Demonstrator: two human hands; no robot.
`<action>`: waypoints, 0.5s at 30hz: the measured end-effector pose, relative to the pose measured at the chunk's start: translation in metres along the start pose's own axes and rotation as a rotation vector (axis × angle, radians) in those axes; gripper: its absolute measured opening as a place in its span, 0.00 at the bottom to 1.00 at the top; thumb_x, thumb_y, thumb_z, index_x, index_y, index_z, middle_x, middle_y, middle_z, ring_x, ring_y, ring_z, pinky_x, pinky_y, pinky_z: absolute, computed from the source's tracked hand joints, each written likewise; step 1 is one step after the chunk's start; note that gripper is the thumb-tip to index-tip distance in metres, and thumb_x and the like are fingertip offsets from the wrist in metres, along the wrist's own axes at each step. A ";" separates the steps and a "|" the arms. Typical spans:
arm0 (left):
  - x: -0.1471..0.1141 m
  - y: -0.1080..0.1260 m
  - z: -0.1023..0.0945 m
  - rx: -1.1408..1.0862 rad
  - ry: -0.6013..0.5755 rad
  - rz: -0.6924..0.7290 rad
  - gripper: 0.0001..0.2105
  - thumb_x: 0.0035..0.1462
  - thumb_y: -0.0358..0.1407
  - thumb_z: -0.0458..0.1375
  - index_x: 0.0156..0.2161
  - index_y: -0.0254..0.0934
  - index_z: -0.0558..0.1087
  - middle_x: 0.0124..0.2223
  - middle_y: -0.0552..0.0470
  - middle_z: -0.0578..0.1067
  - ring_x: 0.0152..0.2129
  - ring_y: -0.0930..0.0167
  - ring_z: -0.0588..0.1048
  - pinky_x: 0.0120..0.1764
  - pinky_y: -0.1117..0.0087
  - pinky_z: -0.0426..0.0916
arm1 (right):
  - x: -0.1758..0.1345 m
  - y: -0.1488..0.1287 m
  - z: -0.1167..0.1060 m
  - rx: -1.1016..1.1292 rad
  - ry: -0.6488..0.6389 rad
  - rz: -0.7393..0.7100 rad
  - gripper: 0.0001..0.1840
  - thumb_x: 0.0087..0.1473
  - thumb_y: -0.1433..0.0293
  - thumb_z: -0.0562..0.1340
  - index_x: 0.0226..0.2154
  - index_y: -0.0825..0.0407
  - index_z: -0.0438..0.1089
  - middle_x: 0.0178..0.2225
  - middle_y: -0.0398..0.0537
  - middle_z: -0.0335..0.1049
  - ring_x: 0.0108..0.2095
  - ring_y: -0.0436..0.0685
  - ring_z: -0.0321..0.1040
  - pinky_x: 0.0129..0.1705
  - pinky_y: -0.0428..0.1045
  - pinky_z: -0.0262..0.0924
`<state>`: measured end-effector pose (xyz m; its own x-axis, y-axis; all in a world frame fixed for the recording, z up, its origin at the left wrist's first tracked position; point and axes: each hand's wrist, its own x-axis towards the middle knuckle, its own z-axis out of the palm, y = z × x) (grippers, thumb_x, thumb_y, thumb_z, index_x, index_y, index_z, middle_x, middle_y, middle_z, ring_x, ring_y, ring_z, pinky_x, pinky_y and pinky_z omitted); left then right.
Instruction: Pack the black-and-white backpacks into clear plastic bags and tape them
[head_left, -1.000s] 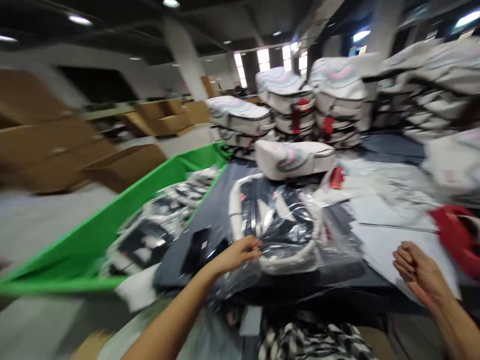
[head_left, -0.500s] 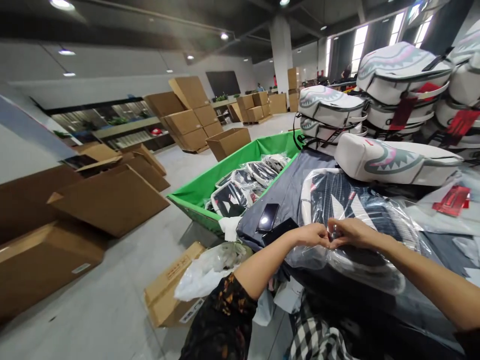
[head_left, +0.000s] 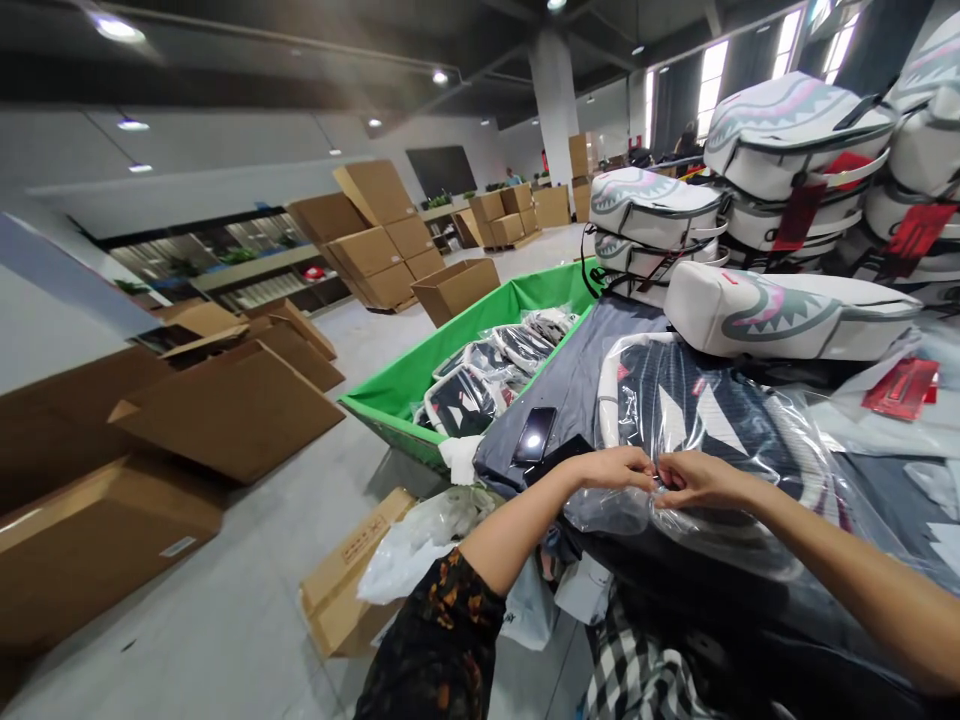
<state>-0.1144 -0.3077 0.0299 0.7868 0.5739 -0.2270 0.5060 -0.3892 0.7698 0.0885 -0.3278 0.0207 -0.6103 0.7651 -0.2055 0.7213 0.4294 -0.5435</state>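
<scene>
A white and dark backpack (head_left: 675, 390) lies on the grey cloth-covered table (head_left: 566, 365) inside a clear plastic bag (head_left: 611, 508). At the bag's near edge, my left hand (head_left: 619, 468) pinches the plastic with closed fingers. My right hand (head_left: 697, 480) grips the same edge just beside it, thumb and fingers pressed together. The two hands nearly touch. A phone (head_left: 535, 436) lies to the left of the backpack, with a black flat item (head_left: 559, 458) partly under my left forearm.
White backpacks with shark-mouth prints (head_left: 795, 130) are stacked at the back right. A green bin (head_left: 457, 325) holds several bagged backpacks. Cardboard boxes (head_left: 232, 405) stand on the left floor; a smaller carton (head_left: 352, 570) and white plastic (head_left: 409, 550) lie below the table.
Both hands stay at the bag's near edge, their fingers shifted slightly along the plastic. The plastic over the backpack has shifted a little. The camera view has moved slightly.
</scene>
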 end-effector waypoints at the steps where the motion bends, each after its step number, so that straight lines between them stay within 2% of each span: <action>1: -0.001 0.001 0.002 0.031 0.012 0.007 0.10 0.55 0.38 0.67 0.31 0.36 0.71 0.37 0.55 0.68 0.37 0.70 0.69 0.41 0.71 0.63 | 0.003 0.003 -0.002 0.013 -0.019 -0.020 0.19 0.47 0.55 0.67 0.27 0.49 0.61 0.24 0.40 0.62 0.25 0.50 0.56 0.27 0.47 0.48; 3: -0.002 0.002 0.008 0.111 0.069 0.019 0.16 0.50 0.41 0.72 0.30 0.37 0.68 0.36 0.56 0.66 0.37 0.69 0.68 0.41 0.70 0.62 | 0.003 0.009 -0.011 0.043 -0.065 -0.073 0.17 0.48 0.55 0.66 0.28 0.50 0.63 0.24 0.40 0.63 0.25 0.50 0.57 0.27 0.46 0.52; 5: -0.002 0.000 0.013 0.154 0.132 0.028 0.18 0.48 0.41 0.73 0.30 0.37 0.67 0.37 0.56 0.66 0.38 0.68 0.68 0.42 0.70 0.62 | -0.007 0.012 -0.021 0.078 -0.089 -0.134 0.16 0.53 0.55 0.62 0.32 0.51 0.67 0.27 0.43 0.67 0.27 0.52 0.62 0.30 0.47 0.58; 6: -0.001 -0.001 0.015 0.145 0.149 0.029 0.18 0.49 0.41 0.73 0.29 0.37 0.67 0.38 0.55 0.67 0.38 0.68 0.68 0.43 0.70 0.62 | -0.015 0.013 -0.023 0.086 -0.033 -0.158 0.16 0.57 0.55 0.59 0.35 0.51 0.69 0.30 0.45 0.71 0.30 0.54 0.66 0.33 0.48 0.61; 7: 0.000 -0.003 0.016 0.124 0.153 0.031 0.18 0.49 0.40 0.73 0.29 0.37 0.66 0.39 0.55 0.67 0.39 0.69 0.69 0.44 0.70 0.63 | -0.023 0.015 -0.022 0.074 0.079 -0.174 0.16 0.61 0.58 0.55 0.40 0.51 0.71 0.34 0.48 0.73 0.34 0.55 0.69 0.36 0.50 0.64; 10: 0.005 -0.008 0.018 0.058 0.147 0.021 0.20 0.47 0.41 0.74 0.27 0.37 0.66 0.39 0.55 0.68 0.36 0.70 0.69 0.42 0.71 0.64 | -0.045 0.018 0.007 -0.180 0.521 -0.218 0.24 0.62 0.71 0.49 0.56 0.50 0.69 0.51 0.56 0.75 0.50 0.60 0.71 0.50 0.56 0.66; 11: 0.006 -0.010 0.019 0.051 0.142 0.010 0.20 0.47 0.42 0.74 0.26 0.37 0.66 0.37 0.55 0.67 0.35 0.71 0.68 0.41 0.71 0.64 | -0.047 0.020 0.022 -0.317 0.613 -0.234 0.27 0.60 0.75 0.49 0.59 0.50 0.68 0.55 0.57 0.73 0.54 0.62 0.69 0.53 0.58 0.66; 13: 0.009 -0.010 0.020 0.059 0.133 -0.018 0.21 0.45 0.43 0.75 0.26 0.37 0.66 0.35 0.56 0.66 0.33 0.71 0.67 0.39 0.70 0.64 | -0.044 0.023 0.049 -0.549 0.633 -0.259 0.31 0.56 0.79 0.50 0.61 0.52 0.67 0.58 0.58 0.72 0.58 0.63 0.68 0.55 0.60 0.65; 15: 0.007 -0.006 0.018 0.061 0.120 -0.042 0.21 0.44 0.44 0.75 0.27 0.37 0.67 0.34 0.56 0.66 0.33 0.70 0.67 0.41 0.69 0.65 | -0.036 0.029 0.063 -0.629 0.574 -0.240 0.31 0.55 0.80 0.50 0.58 0.52 0.70 0.56 0.56 0.74 0.57 0.63 0.69 0.55 0.61 0.66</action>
<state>-0.1056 -0.3136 0.0126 0.7182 0.6713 -0.1829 0.5613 -0.4038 0.7224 0.1102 -0.3734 -0.0389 -0.6318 0.6706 0.3887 0.7446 0.6645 0.0637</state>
